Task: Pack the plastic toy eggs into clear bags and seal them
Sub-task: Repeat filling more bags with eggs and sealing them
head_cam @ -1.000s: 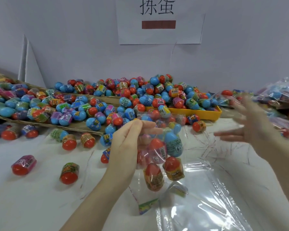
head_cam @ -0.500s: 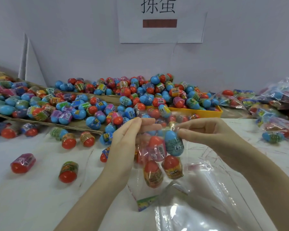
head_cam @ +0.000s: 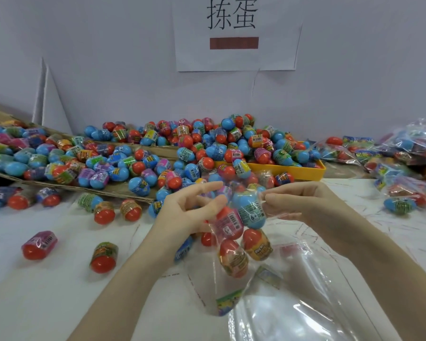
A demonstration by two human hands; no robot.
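The clear bag (head_cam: 234,242) hangs above the desk (head_cam: 47,291) between my hands, holding 4 eggs I can count: a blue one (head_cam: 250,207), a pink-wrapped one (head_cam: 228,223) and 2 red ones below. My right hand (head_cam: 303,200) pinches the bag's top edge; my left hand (head_cam: 190,207) holds the other side with fingers loosely curled. Empty bags (head_cam: 305,303) lie under them. Beyond, loose eggs heap over a yellow tray (head_cam: 293,172) and cardboard (head_cam: 84,187), and filled bags (head_cam: 403,153) sit at the right.
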